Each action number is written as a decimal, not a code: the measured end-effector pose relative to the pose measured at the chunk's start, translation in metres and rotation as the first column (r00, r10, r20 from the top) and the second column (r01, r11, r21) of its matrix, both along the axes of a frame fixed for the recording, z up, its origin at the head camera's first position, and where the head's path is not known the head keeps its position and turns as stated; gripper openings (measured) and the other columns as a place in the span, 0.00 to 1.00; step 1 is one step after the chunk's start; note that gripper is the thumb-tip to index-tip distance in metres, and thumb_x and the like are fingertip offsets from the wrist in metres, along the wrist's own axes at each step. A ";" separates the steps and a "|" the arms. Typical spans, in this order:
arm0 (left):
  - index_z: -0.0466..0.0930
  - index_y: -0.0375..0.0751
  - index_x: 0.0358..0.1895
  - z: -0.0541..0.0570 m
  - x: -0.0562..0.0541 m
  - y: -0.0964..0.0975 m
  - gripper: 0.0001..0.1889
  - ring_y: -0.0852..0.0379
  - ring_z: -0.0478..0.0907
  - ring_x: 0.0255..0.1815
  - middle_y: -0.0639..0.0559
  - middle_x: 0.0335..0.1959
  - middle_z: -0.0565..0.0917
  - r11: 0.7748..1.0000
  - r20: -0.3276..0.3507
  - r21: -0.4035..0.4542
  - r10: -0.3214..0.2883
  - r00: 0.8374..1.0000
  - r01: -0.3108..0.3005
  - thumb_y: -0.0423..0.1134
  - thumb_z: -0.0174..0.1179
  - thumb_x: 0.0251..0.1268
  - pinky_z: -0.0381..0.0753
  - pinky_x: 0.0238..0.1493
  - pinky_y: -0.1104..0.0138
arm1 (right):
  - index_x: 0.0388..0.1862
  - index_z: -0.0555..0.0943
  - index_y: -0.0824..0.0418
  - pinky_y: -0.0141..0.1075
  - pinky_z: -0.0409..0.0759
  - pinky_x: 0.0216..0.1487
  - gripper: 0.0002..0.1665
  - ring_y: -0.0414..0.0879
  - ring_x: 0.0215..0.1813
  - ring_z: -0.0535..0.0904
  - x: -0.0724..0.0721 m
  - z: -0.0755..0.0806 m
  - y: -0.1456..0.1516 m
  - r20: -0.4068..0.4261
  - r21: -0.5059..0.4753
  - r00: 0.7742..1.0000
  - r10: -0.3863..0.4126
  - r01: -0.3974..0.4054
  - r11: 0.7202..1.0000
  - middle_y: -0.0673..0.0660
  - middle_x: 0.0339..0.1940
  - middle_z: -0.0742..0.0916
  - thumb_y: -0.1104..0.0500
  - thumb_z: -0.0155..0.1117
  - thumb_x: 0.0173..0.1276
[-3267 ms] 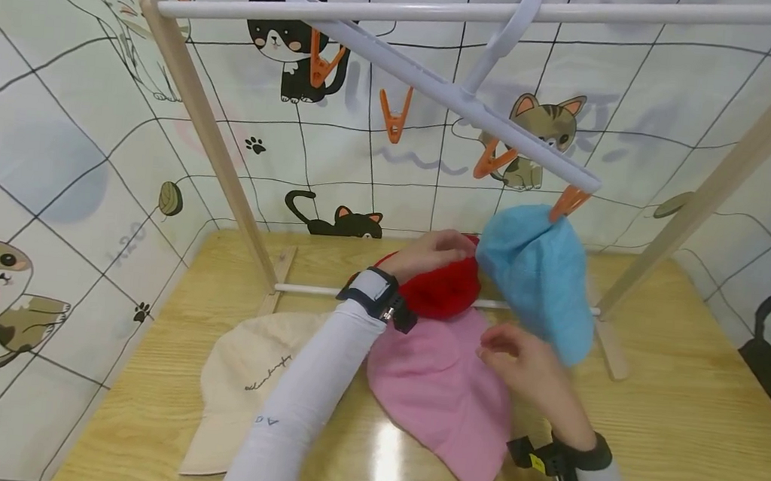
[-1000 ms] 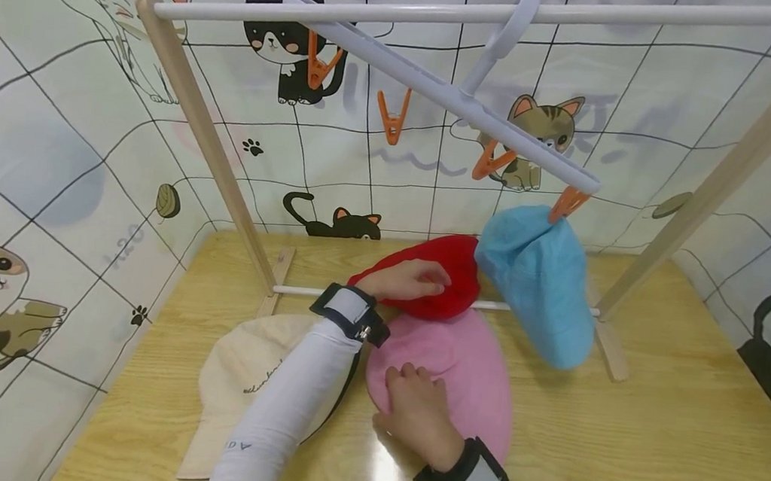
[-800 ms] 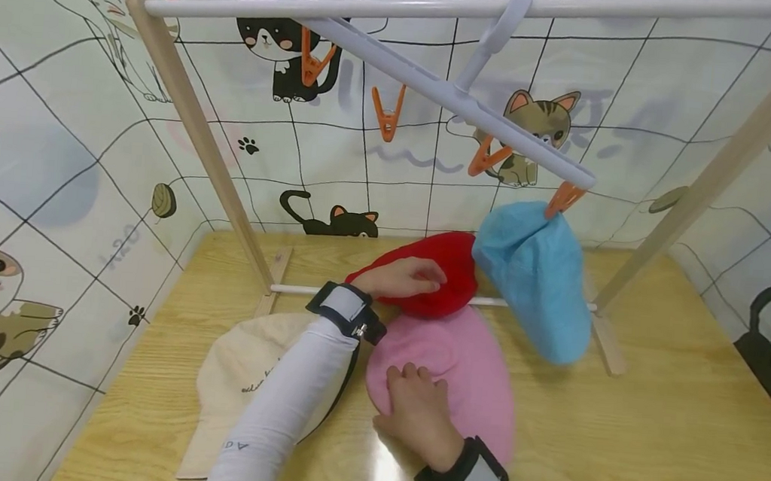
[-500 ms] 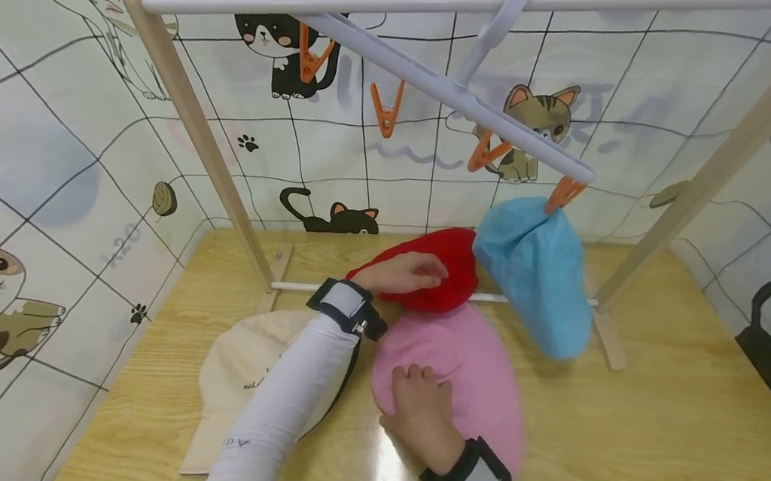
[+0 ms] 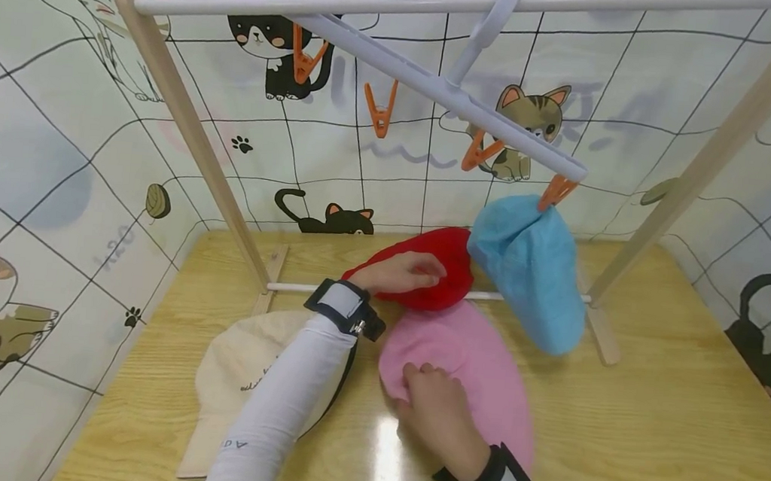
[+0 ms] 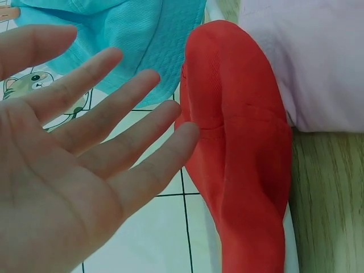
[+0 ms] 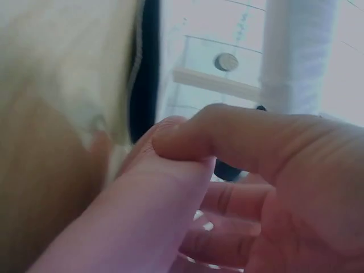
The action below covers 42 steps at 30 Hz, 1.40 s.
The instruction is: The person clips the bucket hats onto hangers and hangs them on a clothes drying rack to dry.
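Observation:
With its fingers spread and nearly straight, my left hand [image 5: 405, 274] hovers over the red cap [image 5: 453, 265]; nothing is in its grasp. The left wrist view shows the hand's palm side [image 6: 74, 182] beside the folded red cap [image 6: 244, 119]. My right hand [image 5: 443, 411] pinches the left edge of the pink cap [image 5: 497, 378] between thumb and fingers, and the right wrist view shows the thumb [image 7: 187, 136] pressed on the pink fabric [image 7: 136, 210]. A light blue cap [image 5: 535, 275] hangs from an orange clip [image 5: 556, 191] at the hanger's right end.
A cream cap [image 5: 239, 372] with dark script lies at the left, partly behind my left sleeve. The lavender hanger [image 5: 425, 81] hooks over a white rod [image 5: 390, 5] on a wooden stand; several orange clips dangle from it. A wall with cat drawings closes the back.
My right hand has gone from beside the blue cap to the pink cap's left edge and taken hold; the edge shifts slightly right. My left hand has drawn back a little and stayed.

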<state>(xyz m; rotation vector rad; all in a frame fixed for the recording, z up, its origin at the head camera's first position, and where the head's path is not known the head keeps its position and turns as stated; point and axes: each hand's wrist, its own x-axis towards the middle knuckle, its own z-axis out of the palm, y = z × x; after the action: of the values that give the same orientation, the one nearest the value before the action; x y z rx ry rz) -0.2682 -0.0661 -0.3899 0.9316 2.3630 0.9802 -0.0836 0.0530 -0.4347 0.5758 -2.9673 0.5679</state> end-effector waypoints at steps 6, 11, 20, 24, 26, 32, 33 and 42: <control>0.76 0.42 0.59 -0.002 -0.003 -0.003 0.17 0.55 0.72 0.54 0.52 0.53 0.78 1.000 -0.012 0.011 -0.001 1.000 0.002 0.37 0.57 0.68 0.73 0.53 0.66 | 0.33 0.79 0.59 0.40 0.71 0.23 0.12 0.48 0.23 0.74 0.000 0.022 0.019 -0.057 -0.082 0.998 0.000 -0.005 0.997 0.50 0.19 0.74 0.69 0.69 0.50; 0.76 0.41 0.58 0.001 -0.004 -0.005 0.16 0.54 0.72 0.54 0.51 0.53 0.78 1.000 -0.010 0.011 0.005 1.000 -0.005 0.36 0.57 0.69 0.73 0.53 0.67 | 0.37 0.83 0.58 0.37 0.71 0.27 0.11 0.43 0.25 0.70 -0.003 0.038 0.039 -0.008 -0.128 0.998 -0.060 0.058 0.990 0.49 0.23 0.77 0.66 0.72 0.54; 0.75 0.40 0.59 0.005 -0.004 -0.006 0.17 0.54 0.71 0.54 0.50 0.54 0.77 1.000 0.005 -0.009 0.011 1.000 -0.011 0.36 0.56 0.69 0.72 0.53 0.67 | 0.37 0.86 0.62 0.36 0.69 0.28 0.10 0.43 0.25 0.69 -0.010 0.052 0.065 -0.042 -0.141 0.996 -0.080 0.074 0.987 0.48 0.21 0.77 0.64 0.73 0.54; 0.74 0.40 0.60 0.004 -0.003 -0.006 0.17 0.54 0.71 0.55 0.50 0.55 0.77 1.000 0.014 -0.018 0.009 1.000 -0.009 0.37 0.56 0.69 0.72 0.54 0.67 | 0.40 0.86 0.63 0.38 0.72 0.31 0.13 0.44 0.27 0.72 -0.011 0.056 0.070 0.006 -0.147 0.995 -0.096 0.095 0.985 0.50 0.25 0.80 0.64 0.74 0.55; 0.74 0.40 0.60 0.004 -0.002 -0.006 0.18 0.54 0.71 0.55 0.50 0.55 0.77 1.000 0.018 -0.021 0.011 1.000 -0.011 0.37 0.56 0.69 0.72 0.53 0.67 | 0.41 0.85 0.64 0.40 0.76 0.33 0.13 0.45 0.28 0.75 -0.011 0.058 0.072 0.015 -0.163 0.994 -0.104 0.105 0.981 0.52 0.28 0.83 0.64 0.73 0.56; 0.74 0.40 0.60 0.004 -0.001 -0.007 0.17 0.53 0.71 0.54 0.49 0.55 0.77 1.000 0.026 -0.011 0.017 1.000 -0.017 0.36 0.56 0.69 0.73 0.53 0.67 | 0.44 0.85 0.67 0.48 0.81 0.41 0.12 0.53 0.37 0.82 -0.010 0.059 0.079 -0.053 -0.223 0.995 -0.089 0.075 0.972 0.58 0.36 0.87 0.65 0.70 0.60; 0.74 0.40 0.60 0.004 -0.001 -0.007 0.17 0.53 0.71 0.54 0.49 0.55 0.77 1.000 0.025 -0.009 0.016 1.000 -0.016 0.36 0.56 0.69 0.73 0.53 0.67 | 0.44 0.85 0.67 0.49 0.81 0.41 0.12 0.53 0.37 0.83 -0.010 0.060 0.080 -0.068 -0.232 0.994 -0.085 0.067 0.970 0.59 0.37 0.87 0.66 0.70 0.60; 0.74 0.38 0.59 0.006 -0.001 -0.009 0.17 0.53 0.72 0.53 0.49 0.54 0.78 1.000 0.021 0.006 0.010 1.000 -0.010 0.35 0.56 0.69 0.73 0.53 0.66 | 0.45 0.83 0.70 0.49 0.81 0.38 0.12 0.53 0.33 0.80 -0.011 0.069 0.099 -0.132 -0.232 0.989 -0.074 0.042 0.972 0.61 0.36 0.86 0.71 0.67 0.61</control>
<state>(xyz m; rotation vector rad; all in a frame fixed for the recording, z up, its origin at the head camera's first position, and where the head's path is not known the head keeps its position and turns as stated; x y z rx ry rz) -0.2688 -0.0749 -0.3844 0.9088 2.3507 0.9970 -0.0943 0.1524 -0.3655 0.4840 -2.7271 0.8136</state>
